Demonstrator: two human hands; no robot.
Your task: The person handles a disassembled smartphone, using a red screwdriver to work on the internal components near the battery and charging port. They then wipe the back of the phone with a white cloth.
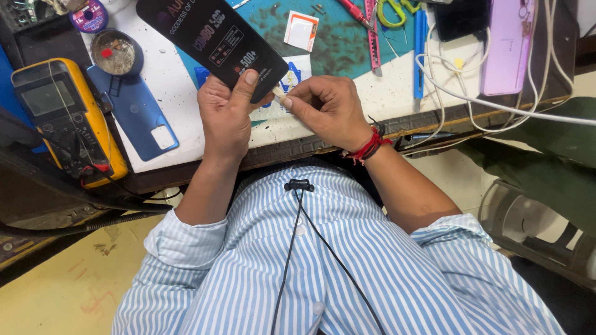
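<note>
Held, nearest: my left hand (226, 115) grasps a black printed phone sleeve (211, 40) at its lower end, thumb pressed on top, above the bench edge. My right hand (326, 108) pinches a small pale tab (277, 94) at the sleeve's corner. Beyond, left: a yellow multimeter (62, 118), a blue phone back cover (133, 111). Farther: a round tin (116, 53) holding greyish residue and a red speck.

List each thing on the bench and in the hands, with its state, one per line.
Left hand: closed around the black packet.
Right hand: fingers pinched at the packet's lower end.
Black packet: held up, tilted over the bench.
Yellow meter: lying flat, screen blank.
Blue phone cover: lying flat, detached.
Round tin: open.
Pink phone: lying flat among white cables.
Green scissors: lying flat; blades out of view.
</note>
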